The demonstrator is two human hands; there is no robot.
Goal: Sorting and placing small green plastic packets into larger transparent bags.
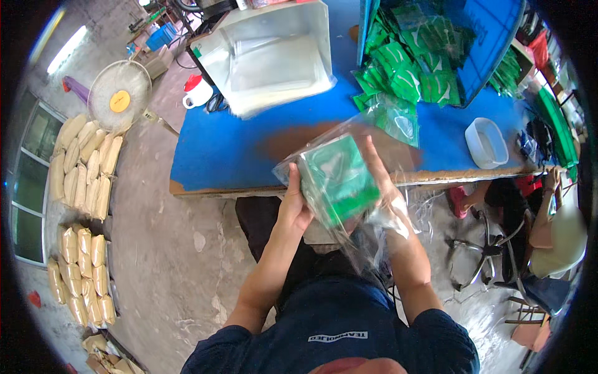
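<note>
A green block [344, 177], which looks like a stack of flat packets, sits between the two hands, inside a clear plastic bag [362, 246]. The left hand [295, 202] is against its left side, one finger pointing up along the bag near the upper left corner. The right hand [387, 190] is along its right side, with a finger reaching up past the upper right corner. Both hands are therefore taken up, spread to about the width of the block and holding it through the film. The block tilts, its broad face turned up, and appears in line with the front edge of the blue surface [218, 149]. Loose film from the bag hangs below it toward the person's lap and crosses the right wrist.

Beyond the hands, a blue crate [492, 47] on the right bears a heap of green packets [405, 68], some spilling onto the surface. A translucent packet [398, 118] lies just past the right hand. Left of the crate stands a pale bin [319, 31] with clear sleeves [280, 65]. A translucent tub [486, 143] is near the right end.
</note>
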